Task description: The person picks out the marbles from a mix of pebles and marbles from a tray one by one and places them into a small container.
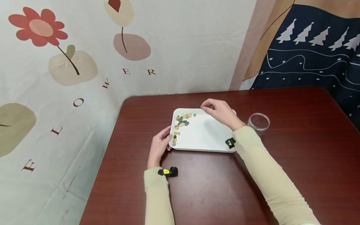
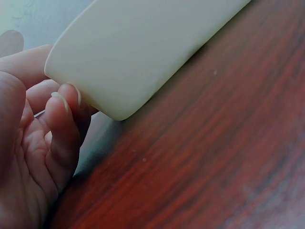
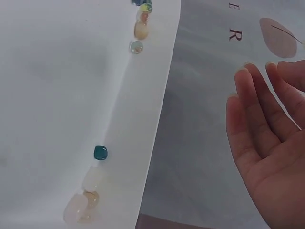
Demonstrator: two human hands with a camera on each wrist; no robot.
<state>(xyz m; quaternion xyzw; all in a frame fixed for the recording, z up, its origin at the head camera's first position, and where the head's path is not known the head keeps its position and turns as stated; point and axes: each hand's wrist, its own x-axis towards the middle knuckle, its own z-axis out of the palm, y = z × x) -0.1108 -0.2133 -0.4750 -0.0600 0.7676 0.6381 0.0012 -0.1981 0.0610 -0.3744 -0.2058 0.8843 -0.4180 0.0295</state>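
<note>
A white rectangular tray (image 1: pixel 208 132) lies on the table. My left hand (image 1: pixel 158 145) grips its near left side, the thumb by the rim; in the left wrist view curled fingers (image 2: pixel 64 114) meet the tray's corner. Small polished stones (image 1: pixel 182 122) in green, yellow, orange and grey line the tray's left side and far left corner. Over the far rim hovers my right hand (image 1: pixel 220 114), fingers bent loosely and nothing visible in them. The right wrist view shows a dark green stone (image 3: pixel 100 152) and pale stones (image 3: pixel 76 208) along the tray's inner edge.
A clear round jar (image 1: pixel 259 122) stands right of the tray, partly behind the right forearm. The dark red wooden table (image 1: pixel 208 187) reaches back to a flower-printed cloth (image 1: pixel 191 47). A navy cloth with white trees (image 1: pixel 312 56) hangs at the far right.
</note>
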